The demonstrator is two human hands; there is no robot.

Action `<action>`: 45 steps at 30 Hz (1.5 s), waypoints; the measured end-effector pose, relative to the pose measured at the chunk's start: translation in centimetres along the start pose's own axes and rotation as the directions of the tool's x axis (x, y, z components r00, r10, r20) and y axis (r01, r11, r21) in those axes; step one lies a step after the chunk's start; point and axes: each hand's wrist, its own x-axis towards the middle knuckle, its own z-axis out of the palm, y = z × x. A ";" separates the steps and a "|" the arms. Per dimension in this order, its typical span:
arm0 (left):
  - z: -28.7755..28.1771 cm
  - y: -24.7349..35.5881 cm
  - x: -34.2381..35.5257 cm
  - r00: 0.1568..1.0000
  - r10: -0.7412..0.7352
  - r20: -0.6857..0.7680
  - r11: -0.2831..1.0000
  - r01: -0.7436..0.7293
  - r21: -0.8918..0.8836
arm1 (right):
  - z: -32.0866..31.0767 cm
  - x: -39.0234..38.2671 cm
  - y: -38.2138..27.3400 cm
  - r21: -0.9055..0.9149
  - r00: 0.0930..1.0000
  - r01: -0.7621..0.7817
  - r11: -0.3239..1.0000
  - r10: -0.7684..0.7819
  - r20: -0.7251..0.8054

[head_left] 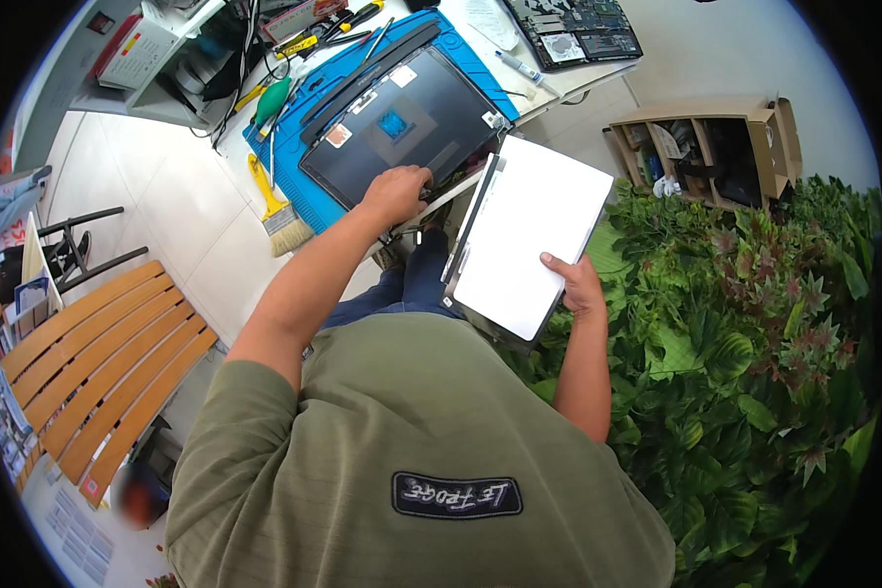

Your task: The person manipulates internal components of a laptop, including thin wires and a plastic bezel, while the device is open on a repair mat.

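A dark laptop lid shell (441, 113) with pale stickers lies on a blue work mat (316, 196) at the table's near edge. My left hand (399, 194) rests at the shell's near edge with its fingers curled; what they hold, if anything, is hidden. To the right, off the table, my right hand (580, 284) grips a laptop screen panel (531, 235) by its right edge, thumb on top and fingers underneath. The panel's white back faces up, and a dark strip runs along its left side.
A wide yellow-handled brush (276, 211) overhangs the mat's left corner, near a green air blower (272, 101). An opened laptop base (573, 34) lies at the back right beside a syringe-like tube (519, 67). Leafy plants (725, 333) fill the right; a slatted wooden bench (108, 367) stands left.
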 end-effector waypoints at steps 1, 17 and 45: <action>-0.1 0.0 0.1 1.000 -0.003 0.014 1.000 0.003 -0.003 | 0.1 0.0 0.0 0.008 1.000 0.008 1.000 -0.009 0.009; -0.8 -4.2 -0.9 0.987 -0.014 0.162 0.776 0.113 -0.621 | 3.5 0.5 -1.0 0.013 0.993 0.011 1.000 -0.013 0.116; -0.9 -5.1 -0.9 0.945 -0.054 0.322 0.520 0.301 -0.799 | 2.8 5.3 0.5 0.329 0.997 -0.022 0.944 -0.005 0.081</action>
